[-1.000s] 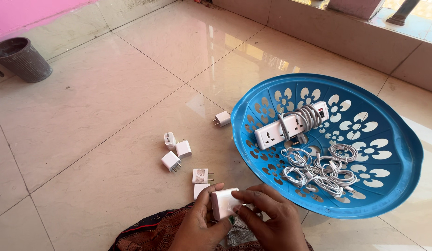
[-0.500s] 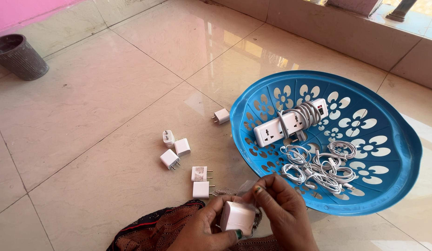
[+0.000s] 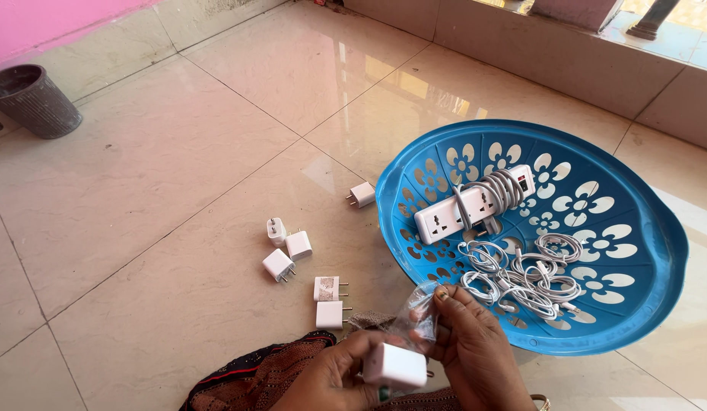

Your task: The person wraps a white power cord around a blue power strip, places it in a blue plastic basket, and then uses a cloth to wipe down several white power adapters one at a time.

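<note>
Since the earlier frame, the clear wrapper is off the white charger. Left hand clamps the charger; right hand pinches the wrapper. Peel away steadily, gripping the body firmly.

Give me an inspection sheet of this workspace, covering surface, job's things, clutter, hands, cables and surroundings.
Surface: glossy beige tiled floor.
Job's things: white charger plug in left hand; clear plastic wrapper pinched by right hand.
Clutter: six loose white plugs on the tiles.
Hands: both bare, both gripping.
Cables: coiled white cables and a white power strip in the blue perforated basket.
Surroundings: grey bucket, pink wall, raised ledge.
</note>
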